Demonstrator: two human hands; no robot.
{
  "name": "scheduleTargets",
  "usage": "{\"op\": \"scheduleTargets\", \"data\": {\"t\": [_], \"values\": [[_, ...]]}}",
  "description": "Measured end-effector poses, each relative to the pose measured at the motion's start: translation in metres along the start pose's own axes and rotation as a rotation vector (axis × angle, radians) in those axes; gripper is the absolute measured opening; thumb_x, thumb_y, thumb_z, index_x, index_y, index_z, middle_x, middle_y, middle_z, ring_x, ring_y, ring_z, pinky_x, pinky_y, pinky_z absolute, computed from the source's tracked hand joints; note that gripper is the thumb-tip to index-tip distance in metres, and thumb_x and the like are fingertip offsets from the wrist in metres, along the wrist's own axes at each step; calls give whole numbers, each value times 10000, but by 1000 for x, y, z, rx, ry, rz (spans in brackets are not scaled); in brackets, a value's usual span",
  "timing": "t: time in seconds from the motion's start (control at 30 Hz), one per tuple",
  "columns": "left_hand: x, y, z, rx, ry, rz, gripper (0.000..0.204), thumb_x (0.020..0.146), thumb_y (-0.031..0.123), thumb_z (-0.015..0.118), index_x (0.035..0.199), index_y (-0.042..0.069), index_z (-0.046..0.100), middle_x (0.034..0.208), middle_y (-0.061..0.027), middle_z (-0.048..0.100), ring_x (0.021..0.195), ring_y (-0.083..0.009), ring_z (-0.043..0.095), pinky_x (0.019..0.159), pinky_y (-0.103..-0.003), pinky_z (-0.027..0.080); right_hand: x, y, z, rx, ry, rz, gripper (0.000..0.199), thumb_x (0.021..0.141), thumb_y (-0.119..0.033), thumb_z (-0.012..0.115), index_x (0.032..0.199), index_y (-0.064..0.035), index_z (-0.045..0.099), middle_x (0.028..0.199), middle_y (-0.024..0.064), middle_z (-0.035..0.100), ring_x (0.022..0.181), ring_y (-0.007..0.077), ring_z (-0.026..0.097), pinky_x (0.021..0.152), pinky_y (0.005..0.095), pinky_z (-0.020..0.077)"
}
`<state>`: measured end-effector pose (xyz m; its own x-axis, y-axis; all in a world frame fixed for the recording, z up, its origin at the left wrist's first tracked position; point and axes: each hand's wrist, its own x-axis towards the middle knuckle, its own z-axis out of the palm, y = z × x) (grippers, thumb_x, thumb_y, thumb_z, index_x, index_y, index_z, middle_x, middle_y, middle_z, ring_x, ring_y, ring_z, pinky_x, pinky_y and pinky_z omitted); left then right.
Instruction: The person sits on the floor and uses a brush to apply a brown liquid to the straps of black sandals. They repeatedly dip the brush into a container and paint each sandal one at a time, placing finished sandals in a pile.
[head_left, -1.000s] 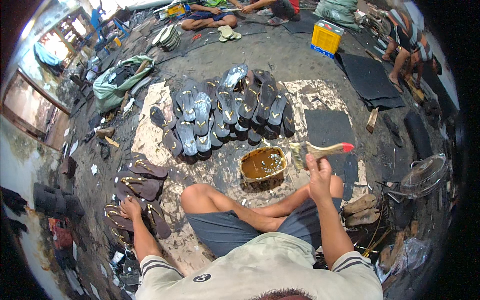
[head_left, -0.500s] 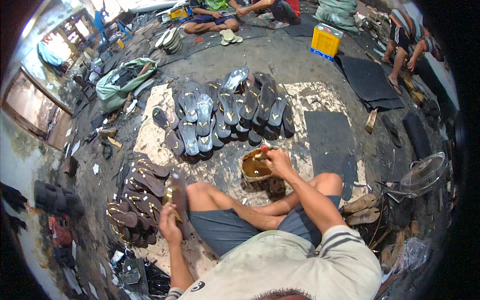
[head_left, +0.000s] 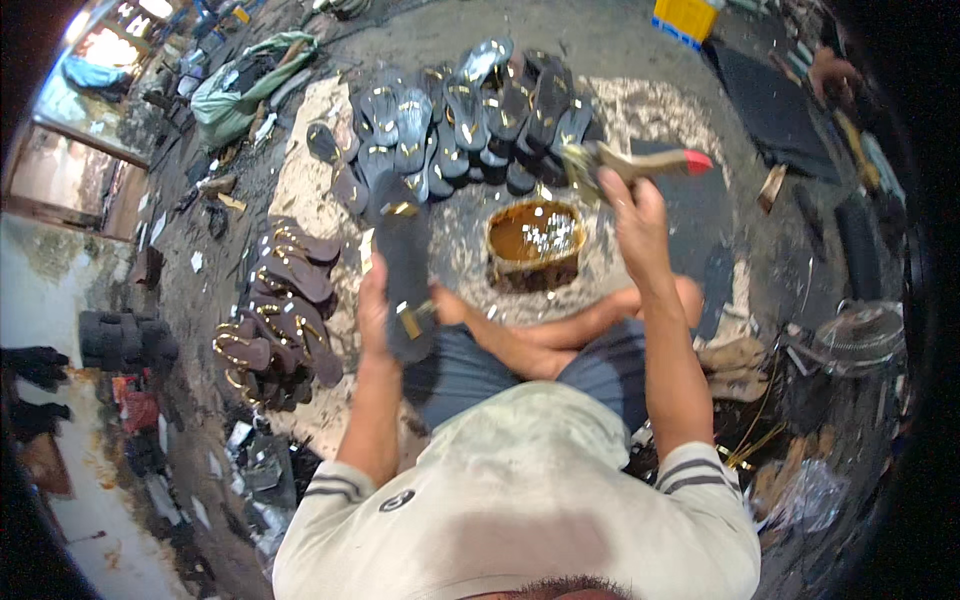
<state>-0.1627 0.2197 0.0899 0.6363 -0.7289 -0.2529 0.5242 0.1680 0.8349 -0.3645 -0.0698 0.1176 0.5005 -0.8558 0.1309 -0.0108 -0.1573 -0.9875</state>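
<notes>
Upright in my left hand (head_left: pixel 373 305) is a dark flip-flop (head_left: pixel 402 265), its flat underside showing with gold strap ends on it. My fingers close around its left edge, over my left thigh. My right hand (head_left: pixel 638 220) grips a paintbrush (head_left: pixel 645 164) with a wooden, red-tipped handle; its bristle end points left and is blurred. Between the two hands, on the floor in front of my crossed legs, stands a tub (head_left: pixel 535 266) of shiny brown liquid with a crusted rim. The brush is above and to the right of it, apart from it.
Many dark flip-flops with gold straps (head_left: pixel 465 115) lie heaped beyond the tub. Another pile of brown ones (head_left: pixel 290 300) sits left of my leg. A black sheet (head_left: pixel 680 200) lies at right, a fan (head_left: pixel 855 335) farther right, and a green sack (head_left: pixel 245 90) at far left.
My right hand has lifted the brush out of the tub and moved right. My left hand has raised the flip-flop and turned its underside into view. The view has tilted down.
</notes>
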Motion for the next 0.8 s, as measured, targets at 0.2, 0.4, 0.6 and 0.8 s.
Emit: {"op": "scheduleTargets", "data": {"t": [0.2, 0.4, 0.6, 0.8], "values": [[6, -34, 92, -629, -333, -93, 700, 1018, 551, 362, 1408, -30, 402, 1374, -244, 506, 1197, -327, 580, 979, -462, 525, -48, -10, 102, 77, -112, -561, 260, 870, -67, 705, 1118, -37, 634, 1063, 138, 640, 1029, 315, 617, 903, 391, 472], [5, -43, 83, -592, -487, -170, 612, 1035, 480, 375, 1457, 37, 351, 1392, -195, 503, 1254, -303, 539, 1064, -442, 454, -60, -30, 73, -3, -263, -429, 252, 916, -155, 639, 1135, -31, 648, 1064, 154, 636, 1009, 304, 611, 962, 368, 453], [-12, -53, 67, -358, -244, -139, 542, 1046, 394, 414, 1507, 148, 270, 1396, -149, 498, 1187, -273, 588, 951, -407, 546, 5, -55, 42, -81, -181, -62, 339, 974, -250, 603, 1168, 28, 612, 1032, 143, 667, 935, 148, 620, 816, 295, 491], [-13, -51, 66, -392, -377, -55, 560, 1041, 435, 406, 1500, 140, 281, 1361, -155, 524, 1167, -287, 599, 926, -431, 561, -11, -25, 45, 103, -176, -87, 296, 972, -224, 608, 1162, 1, 643, 1092, 148, 685, 998, 183, 642, 882, 328, 490]]}}
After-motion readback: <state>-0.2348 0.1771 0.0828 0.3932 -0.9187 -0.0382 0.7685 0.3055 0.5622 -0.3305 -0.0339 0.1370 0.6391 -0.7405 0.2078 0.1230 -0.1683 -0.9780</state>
